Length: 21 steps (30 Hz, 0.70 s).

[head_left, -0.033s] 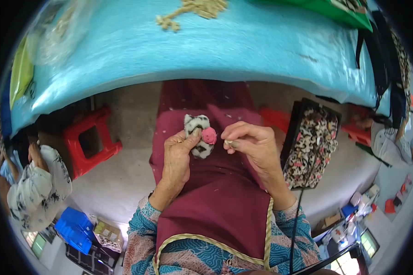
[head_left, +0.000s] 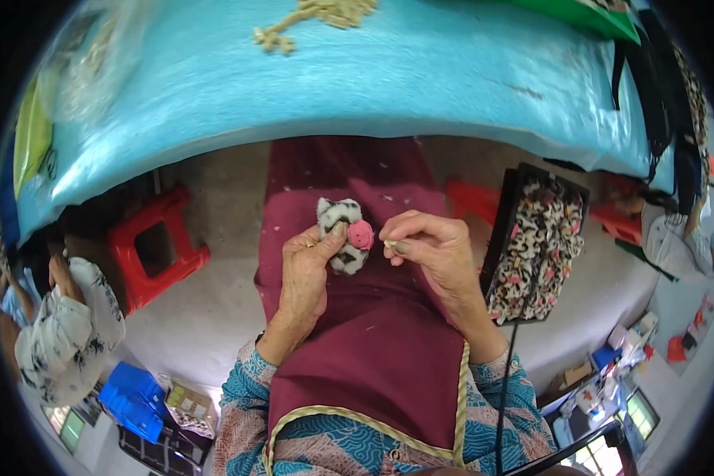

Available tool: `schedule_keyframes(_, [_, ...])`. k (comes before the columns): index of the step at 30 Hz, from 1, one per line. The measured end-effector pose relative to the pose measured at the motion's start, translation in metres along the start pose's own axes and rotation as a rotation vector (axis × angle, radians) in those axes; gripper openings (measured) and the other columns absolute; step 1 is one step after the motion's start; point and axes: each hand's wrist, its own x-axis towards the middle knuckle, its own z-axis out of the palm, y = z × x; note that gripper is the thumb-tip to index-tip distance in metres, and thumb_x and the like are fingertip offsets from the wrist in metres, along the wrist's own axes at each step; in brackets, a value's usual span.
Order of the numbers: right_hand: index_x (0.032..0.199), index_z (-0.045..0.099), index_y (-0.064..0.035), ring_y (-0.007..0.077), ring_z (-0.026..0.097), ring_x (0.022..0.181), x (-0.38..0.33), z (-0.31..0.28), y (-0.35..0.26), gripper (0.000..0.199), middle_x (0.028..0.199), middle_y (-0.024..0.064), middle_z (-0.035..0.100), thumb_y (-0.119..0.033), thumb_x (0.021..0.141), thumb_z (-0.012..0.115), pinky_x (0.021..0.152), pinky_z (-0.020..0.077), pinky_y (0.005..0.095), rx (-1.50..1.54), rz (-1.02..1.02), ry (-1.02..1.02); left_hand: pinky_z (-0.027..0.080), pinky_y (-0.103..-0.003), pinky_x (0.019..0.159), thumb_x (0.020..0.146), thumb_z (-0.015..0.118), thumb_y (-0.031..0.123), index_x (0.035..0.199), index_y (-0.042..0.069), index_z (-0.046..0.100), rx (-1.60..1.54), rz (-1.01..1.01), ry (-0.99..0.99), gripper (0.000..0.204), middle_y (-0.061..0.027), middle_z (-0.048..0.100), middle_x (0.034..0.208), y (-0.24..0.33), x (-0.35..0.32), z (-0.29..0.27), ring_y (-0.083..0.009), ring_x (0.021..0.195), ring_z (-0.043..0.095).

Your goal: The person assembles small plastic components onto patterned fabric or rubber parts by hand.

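My left hand [head_left: 305,266] is closed on a small plush piece [head_left: 341,212] of white fur with dark patches, the thumb pressing on its front. A round pink snout-like part [head_left: 361,235] sticks out on the plush's right side. Just right of it, my right hand [head_left: 432,250] pinches a small pale bit [head_left: 390,244] between thumb and fingertips, apart from the plush. The bit is too small to name. Both hands are over the maroon apron [head_left: 365,341] on my lap.
A table with a blue cover [head_left: 357,87] lies ahead, bearing a pile of pale tan pieces [head_left: 325,16]. Right, a black crate [head_left: 506,230] holds many patterned plush pieces [head_left: 539,246]. Red stools [head_left: 155,246] stand beside me. Another person's patterned clothing [head_left: 67,333] shows at left.
The surroundings have shifted slightly left in the picture. My right hand is a touch closer to the pink part; both hands keep their grips.
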Motion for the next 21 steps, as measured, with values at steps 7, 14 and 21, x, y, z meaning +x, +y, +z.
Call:
schedule_keyframes(7, [0.095, 0.061, 0.0045, 0.0142, 0.062, 0.072, -0.02, -0.027, 0.028, 0.015, 0.089, 0.012, 0.063, 0.004, 0.08, 0.062, 0.062, 0.0511, 0.0234, -0.024, 0.084, 0.217, 0.041, -0.018, 0.049, 0.085, 0.063, 0.015, 0.09, 0.002, 0.067, 0.214, -0.144, 0.01, 0.014, 0.0, 0.064, 0.072, -0.033, 0.016, 0.019, -0.0049, 0.057, 0.054])
schedule_keyframes(14, [0.095, 0.058, 0.0036, 0.0126, 0.062, 0.071, -0.019, -0.045, 0.044, 0.015, 0.087, 0.0102, 0.064, 0.003, 0.081, 0.063, 0.062, 0.0512, 0.022, -0.114, 0.045, 0.245, 0.033, -0.018, 0.042, 0.084, 0.064, 0.018, 0.086, 0.005, 0.068, 0.402, -0.165, -0.037, 0.014, 0.0045, 0.057, 0.064, -0.028, 0.028, 0.032, -0.0017, 0.05, 0.044])
schedule_keyframes(21, [0.089, 0.061, 0.0033, 0.0109, 0.061, 0.069, -0.013, -0.05, 0.042, 0.009, 0.081, 0.0078, 0.064, 0.002, 0.081, 0.064, 0.06, 0.0507, 0.0213, -0.141, 0.039, 0.263, 0.031, -0.019, 0.041, 0.083, 0.064, 0.017, 0.083, 0.005, 0.068, 0.468, -0.207, -0.083, 0.013, 0.0045, 0.055, 0.061, -0.026, 0.039, 0.031, -0.0018, 0.05, 0.043])
